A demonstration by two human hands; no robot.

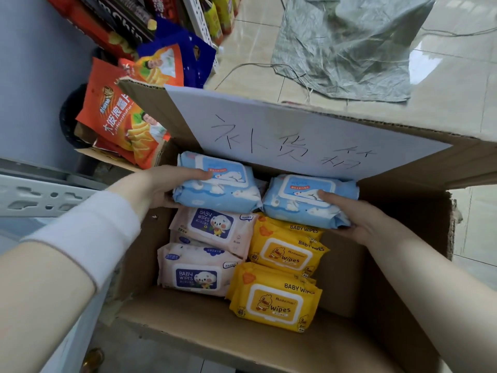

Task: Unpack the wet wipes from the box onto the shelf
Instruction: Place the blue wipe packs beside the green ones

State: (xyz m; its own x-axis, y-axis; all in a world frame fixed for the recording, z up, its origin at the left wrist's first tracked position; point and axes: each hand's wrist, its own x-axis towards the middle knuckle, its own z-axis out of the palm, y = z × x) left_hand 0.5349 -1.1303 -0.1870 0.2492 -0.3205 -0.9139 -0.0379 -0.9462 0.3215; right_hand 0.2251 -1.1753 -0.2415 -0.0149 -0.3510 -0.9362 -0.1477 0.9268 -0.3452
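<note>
Reaching into cardboard box (188,332): left hand (161,189), fingers (193,173) gripping left blue wipes pack (215,192); right hand (357,219), fingers (332,197) gripping right blue wipes pack (301,208). Both packs at far end, over pink packs (212,227) and yellow packs (282,254). Paper-labelled flap (295,135) overhangs far side.

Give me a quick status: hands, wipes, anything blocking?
Left hand grips left blue pack; right hand grips right blue pack. Both inside box. Papered flap overhangs them.
</note>
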